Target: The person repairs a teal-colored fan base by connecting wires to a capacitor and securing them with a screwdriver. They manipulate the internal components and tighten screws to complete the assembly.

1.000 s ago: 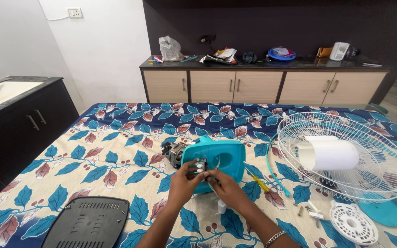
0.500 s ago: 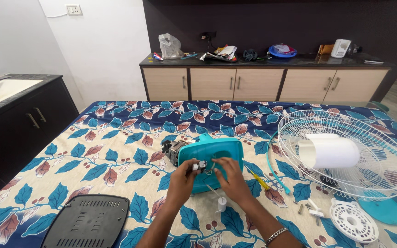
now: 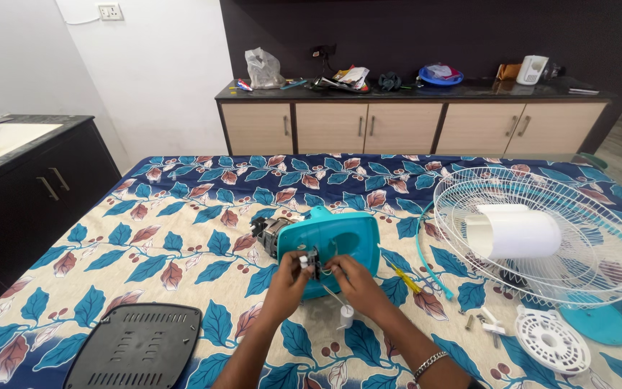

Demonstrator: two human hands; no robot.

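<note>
Bedspread [image 3: 181,238]: hands [image 3: 325,277] pinching fan housing [image 3: 336,241]

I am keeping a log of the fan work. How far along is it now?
Done: the wire guard, the black cover and a small white grille lie detached on the bed. In hand: both hands, left hand and right hand, work at a small part with wires on the teal housing. Left: the motor still sits in the housing; loose screws lie nearby.

Both forearms reach forward from the lower edge, converging. The left hand [image 3: 287,277] and right hand [image 3: 350,279] sit close together, fingers curled in a pinching grip, knuckles up.
</note>
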